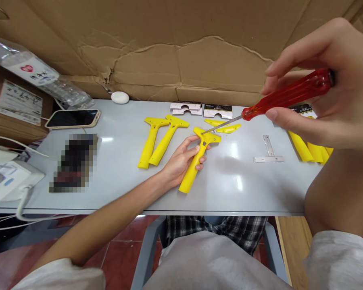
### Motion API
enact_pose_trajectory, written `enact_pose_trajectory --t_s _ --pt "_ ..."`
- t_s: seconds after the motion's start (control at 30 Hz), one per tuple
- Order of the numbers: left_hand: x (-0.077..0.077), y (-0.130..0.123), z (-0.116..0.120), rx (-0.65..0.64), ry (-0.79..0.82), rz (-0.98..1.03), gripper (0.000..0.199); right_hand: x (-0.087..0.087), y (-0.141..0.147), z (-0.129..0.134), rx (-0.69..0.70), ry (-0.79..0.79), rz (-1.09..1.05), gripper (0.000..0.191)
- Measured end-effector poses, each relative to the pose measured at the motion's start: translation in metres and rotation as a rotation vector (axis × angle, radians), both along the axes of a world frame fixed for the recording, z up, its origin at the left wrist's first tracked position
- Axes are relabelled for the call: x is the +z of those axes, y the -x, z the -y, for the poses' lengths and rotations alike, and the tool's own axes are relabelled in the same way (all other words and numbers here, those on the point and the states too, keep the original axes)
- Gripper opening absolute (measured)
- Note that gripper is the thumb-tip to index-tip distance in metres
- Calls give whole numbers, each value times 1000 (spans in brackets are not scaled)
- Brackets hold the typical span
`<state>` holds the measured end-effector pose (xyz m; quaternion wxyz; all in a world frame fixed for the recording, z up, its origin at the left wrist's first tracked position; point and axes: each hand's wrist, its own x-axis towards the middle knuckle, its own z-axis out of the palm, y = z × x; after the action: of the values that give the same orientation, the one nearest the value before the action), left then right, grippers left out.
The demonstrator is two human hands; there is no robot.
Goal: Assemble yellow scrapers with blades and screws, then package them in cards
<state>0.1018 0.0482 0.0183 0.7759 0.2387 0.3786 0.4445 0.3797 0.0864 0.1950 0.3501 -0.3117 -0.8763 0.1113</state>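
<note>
My left hand [184, 161] is closed around the yellow handle of a T-shaped scraper [189, 177], holding it over the table. In my right hand [329, 92] is a screwdriver [284, 94] with a clear red grip, its shaft slanting down to the left. The tip meets the scraper's head at the left screw; whether it sits in the slot I cannot tell. Two more yellow scraper handles [147, 151] lie left of my left hand. Behind the held head rest yellow blade-cover strips [229, 129]. Thin metal blades [268, 159] form a T shape to the right.
Several yellow handles [301, 147] lie at the right, partly behind my right arm. Black-and-white packaging cards [218, 111] stand at the back near the cardboard wall [175, 52]. On the left are a phone [73, 118], a blurred dark object [74, 163], a plastic bottle [39, 72] and cables.
</note>
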Motion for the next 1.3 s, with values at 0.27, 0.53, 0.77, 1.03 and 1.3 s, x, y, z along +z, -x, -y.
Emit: enact_pose_trajectory --t_s 0.27,0.53,0.77,1.03,1.3 --pt "0 0 0 -8 -4 -1 49 0 -1 -11 -31 -127 84 32" --pt "2 -1 1 -2 5 -7 51 5 4 2 -273 -127 178 43" --pt "2 -1 0 -8 -3 -6 48 4 3 1 -358 -149 184 46" --pt "1 0 0 -5 -3 -3 50 6 5 3 -345 -117 177 16" --pt "-1 0 -1 2 1 0 49 6 3 3 -350 -140 185 11"
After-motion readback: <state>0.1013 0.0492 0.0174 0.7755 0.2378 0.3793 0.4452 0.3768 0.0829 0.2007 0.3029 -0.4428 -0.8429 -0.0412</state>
